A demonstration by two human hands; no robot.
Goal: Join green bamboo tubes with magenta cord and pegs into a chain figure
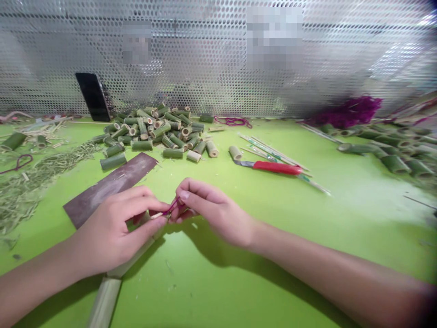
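Observation:
Over the green table, my left hand (123,228) pinches a thin pale stick (157,215) with purple cord (175,203) at its end. My right hand (211,207) touches fingertips with it and pinches the same cord between thumb and index finger. Under my left hand lies a pale bamboo piece (133,259), partly covered by the palm and fingers, and another pale bamboo length (105,300) extends to the front edge of the view. A brown sandpaper strip (112,187) rests behind my left hand, dusted with pale powder.
Cut bamboo pieces (160,130) are heaped at the back, near an upright phone (93,96). A red-handled knife (276,167) lies beside thin sticks. Shavings (44,173) spread at left. More bamboo (394,163) and purple cord bundle (353,111) are at right, before the perforated metal panel (205,50).

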